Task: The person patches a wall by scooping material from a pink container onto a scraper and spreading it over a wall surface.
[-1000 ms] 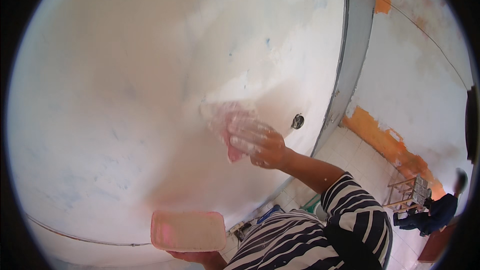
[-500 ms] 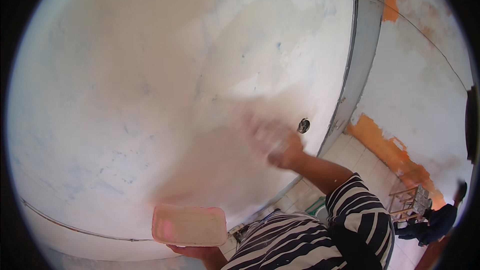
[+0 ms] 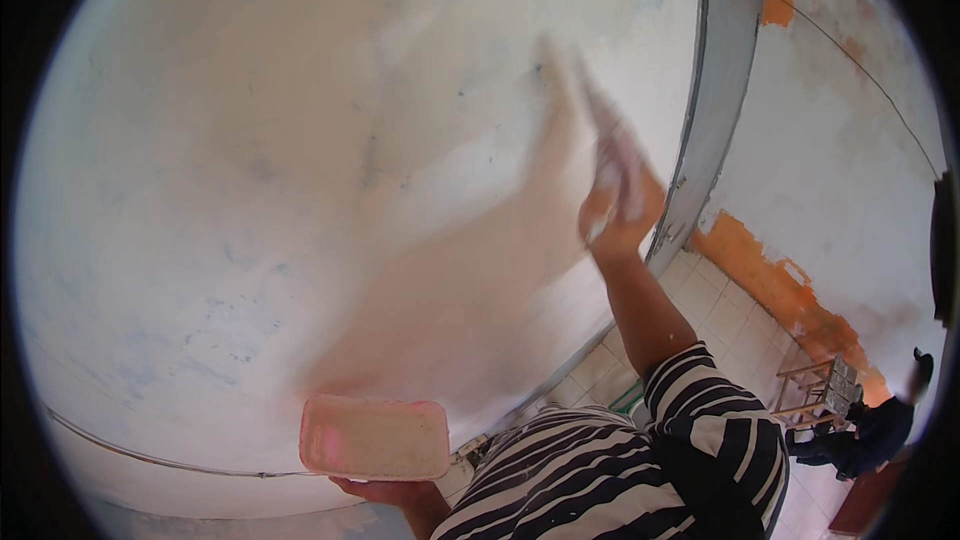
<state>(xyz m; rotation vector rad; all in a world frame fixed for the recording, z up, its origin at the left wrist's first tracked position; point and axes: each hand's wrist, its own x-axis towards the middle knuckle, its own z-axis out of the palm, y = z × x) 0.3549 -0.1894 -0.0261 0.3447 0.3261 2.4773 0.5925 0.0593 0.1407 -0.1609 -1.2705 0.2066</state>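
Observation:
My right hand (image 3: 618,202) is raised against the white plastered wall (image 3: 300,190), gripping a thin flat blade (image 3: 598,110) that is blurred and smeared with white filler; it points up and left along the wall. Low down, my left hand (image 3: 385,488) holds a pink rectangular tray (image 3: 375,437) from underneath, level and close to the wall. The tray looks coated with pale filler. My striped sleeve (image 3: 700,410) runs up toward the raised hand.
A grey vertical frame (image 3: 715,90) edges the wall on the right. Beyond it a second wall has orange patches (image 3: 775,285). The tiled floor (image 3: 740,310) lies below. A wooden stool (image 3: 815,390) and a crouching person in dark clothes (image 3: 870,430) are at the lower right.
My right hand has swept upward and to the right along the wall, from mid-height to near the grey frame. The pink tray in my left hand has stayed put.

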